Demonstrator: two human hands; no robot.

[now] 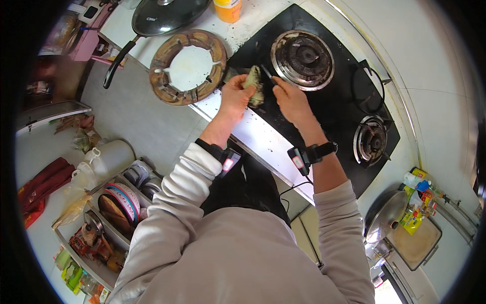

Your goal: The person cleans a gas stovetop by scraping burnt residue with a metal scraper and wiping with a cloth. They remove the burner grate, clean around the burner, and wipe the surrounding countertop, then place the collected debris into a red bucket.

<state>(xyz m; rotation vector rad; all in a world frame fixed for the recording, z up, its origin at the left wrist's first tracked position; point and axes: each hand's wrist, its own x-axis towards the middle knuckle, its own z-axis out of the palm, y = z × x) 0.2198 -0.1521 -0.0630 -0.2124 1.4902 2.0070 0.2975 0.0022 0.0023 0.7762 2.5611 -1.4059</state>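
My left hand (pixel 236 95) grips a dirty, greenish-yellow cloth (pixel 254 85) over the near left edge of a black gas cooktop (pixel 279 110). Just to its right, my right hand (pixel 291 99) holds a thin tool (pixel 267 72), perhaps a knife or scraper; its tip points toward the cloth. Beyond the right hand lies a large round burner (pixel 302 60) with a stained metal ring. Dark crumbs are scattered on the cooktop around the cloth. A brown, stained ring (pixel 158 81) rests on the white counter left of my hands.
A lidded frying pan (pixel 167 17) and an orange-filled container (pixel 228 10) stand at the back left. On the right are a smaller burner (pixel 371 140), a black pan support (pixel 353 89), a wok with a lid (pixel 387 216) and a tray (pixel 415 243). A shelf rack (pixel 131 178) stands lower left.
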